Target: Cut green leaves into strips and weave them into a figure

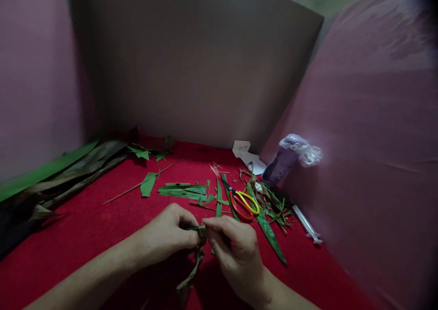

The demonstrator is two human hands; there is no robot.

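My left hand [171, 237] is closed, thumb and fingers pinching a strip of leaf [191, 271] that is greyish green and hangs down between my hands. From the right, my right hand [236, 246] meets it with thumb and forefinger pressed together at the folded upper end of the same strip. Just beyond my hands lie scissors [242, 203] with one red and one yellow handle, blades pointing away. Cut green leaf pieces [183, 191] lie flat on the red cloth [130, 223]. My fingers hide part of the fold.
Several toothpicks [217, 168] lie near white paper [253, 162]. A purple container [280, 162] with clear plastic on top leans at the right, beside leaf scraps [273, 205] and a syringe [306, 223]. Long dried leaves [75, 171] lie left; a thin stick [128, 190] crosses the cloth.
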